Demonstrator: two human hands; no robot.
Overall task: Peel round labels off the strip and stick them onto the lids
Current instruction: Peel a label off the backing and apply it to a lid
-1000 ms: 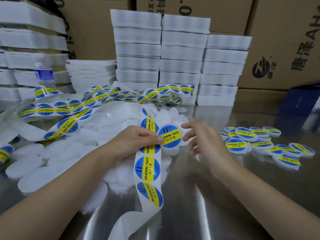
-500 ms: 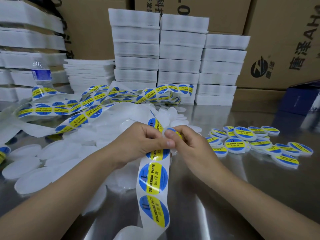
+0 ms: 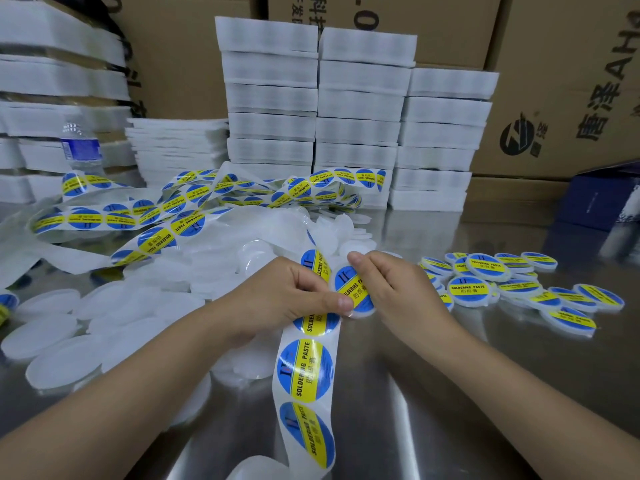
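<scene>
A white backing strip (image 3: 304, 372) with round blue-and-yellow "soldering paste" labels hangs from my left hand (image 3: 284, 299), which grips it at the centre of the table. My right hand (image 3: 398, 292) pinches a white round lid (image 3: 349, 289) that carries a label, tilted on edge right beside the strip. My left thumb tip touches the lid's lower edge. The rest of the strip (image 3: 173, 209) loops in a tangle across the back left. Bare white lids (image 3: 69, 362) lie heaped to the left and under my hands. Several labelled lids (image 3: 485, 292) lie to the right.
The table is shiny steel (image 3: 450, 393). Stacks of white foam trays (image 3: 360, 109) stand along the back, with cardboard boxes (image 3: 571, 98) behind them. A water bottle (image 3: 81, 147) stands at the back left, a dark blue box (image 3: 602, 199) at the far right.
My right hand moved left from beside the labelled pile to meet my left hand. It now pinches the labelled lid. The strip has slid down through my left hand.
</scene>
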